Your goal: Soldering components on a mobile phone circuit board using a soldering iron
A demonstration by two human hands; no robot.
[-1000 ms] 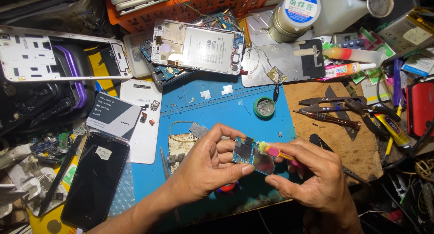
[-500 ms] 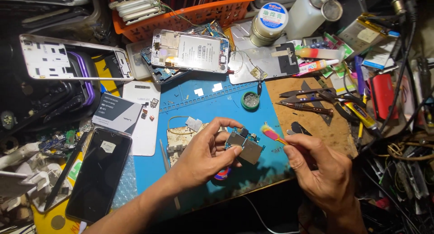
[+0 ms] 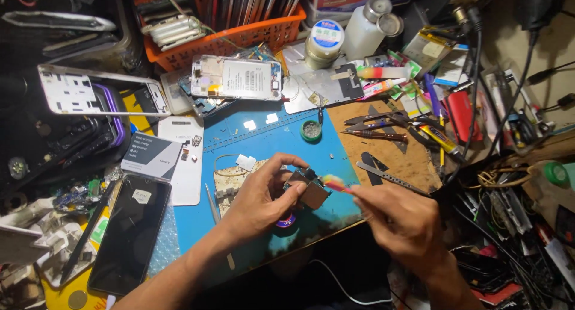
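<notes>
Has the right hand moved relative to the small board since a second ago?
Yes. The right hand has drawn off to the right of the small board, which the left hand holds over the blue mat.

A phone repair workshop is shown. The bench is covered by a blue work mat (image 3: 335, 148), and an opened phone (image 3: 236, 77) with its back removed is laid at the far edge. Tweezers (image 3: 374, 119), solvent bottles (image 3: 366, 28), an orange basket (image 3: 239, 37) of parts and loose phone frames (image 3: 96, 91) are crowded around.
</notes>
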